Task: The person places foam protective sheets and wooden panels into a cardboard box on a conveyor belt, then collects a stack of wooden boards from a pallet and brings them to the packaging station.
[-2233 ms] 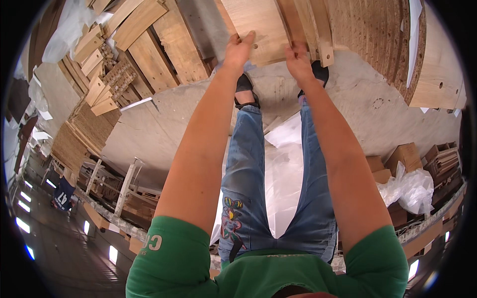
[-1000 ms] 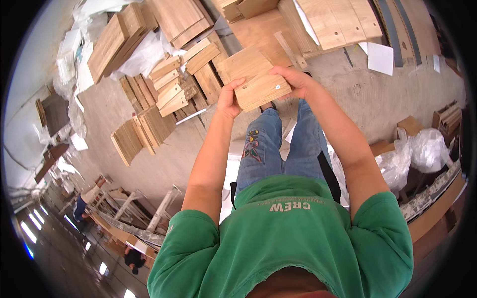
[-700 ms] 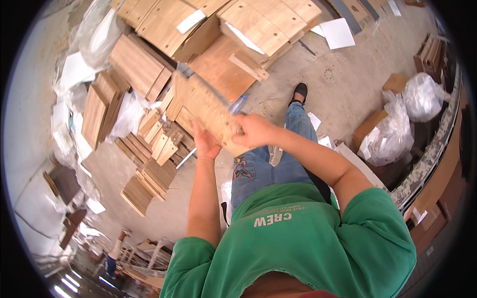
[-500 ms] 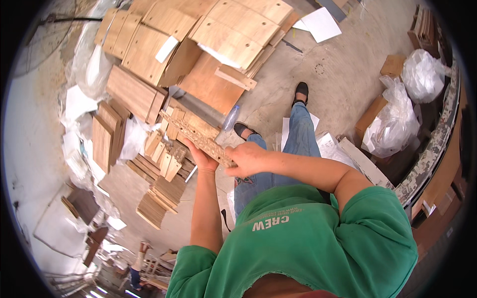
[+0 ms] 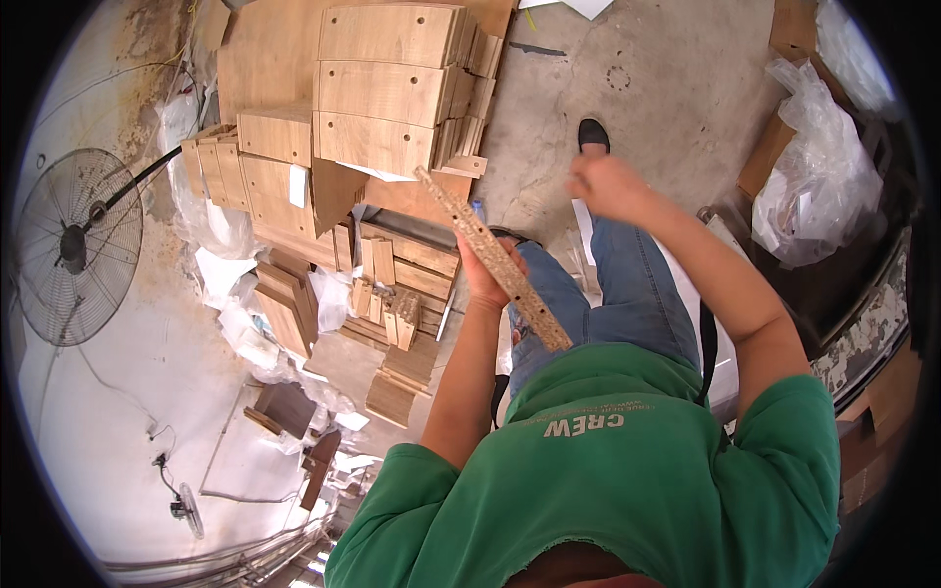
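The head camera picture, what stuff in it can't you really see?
All in the head view:
Board in the left hand: its broad faces can't be made out, as it is turned nearly edge-on.
Left palm: hidden by the board.
Right hand: too blurred to tell whether it holds anything.
Upper plastic bag: cut off by the picture's edge.
Lower fan: too small to make out its blades.

Speckled tan-brown board, green shirt with pale lettering, blue jeans, grey floor, black fan
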The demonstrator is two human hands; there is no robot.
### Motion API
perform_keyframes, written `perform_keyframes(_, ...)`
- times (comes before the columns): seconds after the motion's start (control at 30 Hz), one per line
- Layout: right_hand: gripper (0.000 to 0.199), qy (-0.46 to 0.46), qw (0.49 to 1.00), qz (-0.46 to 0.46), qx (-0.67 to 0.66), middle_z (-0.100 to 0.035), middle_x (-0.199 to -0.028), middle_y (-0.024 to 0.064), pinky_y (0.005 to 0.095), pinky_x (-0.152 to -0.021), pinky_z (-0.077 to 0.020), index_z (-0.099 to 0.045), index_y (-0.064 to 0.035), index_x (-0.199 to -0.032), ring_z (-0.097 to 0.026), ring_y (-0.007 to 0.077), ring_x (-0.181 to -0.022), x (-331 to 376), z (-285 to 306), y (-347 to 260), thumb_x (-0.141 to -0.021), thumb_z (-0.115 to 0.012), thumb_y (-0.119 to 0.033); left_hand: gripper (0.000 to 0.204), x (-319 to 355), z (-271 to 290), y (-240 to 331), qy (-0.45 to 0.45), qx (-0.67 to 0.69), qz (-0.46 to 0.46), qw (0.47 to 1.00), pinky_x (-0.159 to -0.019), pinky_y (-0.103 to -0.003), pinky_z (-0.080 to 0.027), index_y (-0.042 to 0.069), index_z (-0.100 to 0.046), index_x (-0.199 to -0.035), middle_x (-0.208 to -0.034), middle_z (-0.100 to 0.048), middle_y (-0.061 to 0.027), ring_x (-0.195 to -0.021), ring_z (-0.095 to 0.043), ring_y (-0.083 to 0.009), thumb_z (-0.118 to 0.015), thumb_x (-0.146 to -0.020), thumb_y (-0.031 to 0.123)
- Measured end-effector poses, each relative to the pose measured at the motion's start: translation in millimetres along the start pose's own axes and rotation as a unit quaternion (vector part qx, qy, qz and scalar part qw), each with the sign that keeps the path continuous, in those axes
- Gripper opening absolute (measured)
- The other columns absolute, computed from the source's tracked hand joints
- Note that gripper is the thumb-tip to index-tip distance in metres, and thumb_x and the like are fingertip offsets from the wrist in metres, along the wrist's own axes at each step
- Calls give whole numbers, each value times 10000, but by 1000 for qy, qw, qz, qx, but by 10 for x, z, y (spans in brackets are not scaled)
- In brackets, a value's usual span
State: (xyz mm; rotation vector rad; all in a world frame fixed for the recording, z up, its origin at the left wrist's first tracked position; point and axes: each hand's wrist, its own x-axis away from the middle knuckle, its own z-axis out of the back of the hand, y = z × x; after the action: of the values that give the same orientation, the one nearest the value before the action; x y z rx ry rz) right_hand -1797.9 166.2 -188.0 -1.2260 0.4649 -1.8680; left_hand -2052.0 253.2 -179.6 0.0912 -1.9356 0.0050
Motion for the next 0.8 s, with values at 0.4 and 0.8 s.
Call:
perform_keyframes(0.4, 320, 171, 979, 92, 56, -613, -855, 174, 419, -690, -466, -550, -56, -1008, -582, 351, -803, -1702, 661, 414, -744, -635, -216, 623, -92, -186, 7, 91, 43, -29, 994, -515, -358, -348, 59, -552, -713, -578, -455, -90, -537, -414, -245, -386, -734, 659)
perform_keyframes(0.8, 503, 21, 965, 170, 197, -607, -990, 192, 392, -796, -474, -511, -46, -1186, -570, 334, -957, -3480, 838, -697, -719, -647, -175, 580, -26, 204, -408, 92, 199, -56, 974, -488, -354, -368, 35, -525, -733, -585, -455, -111, -525, -440, -257, -360, -782, 589)
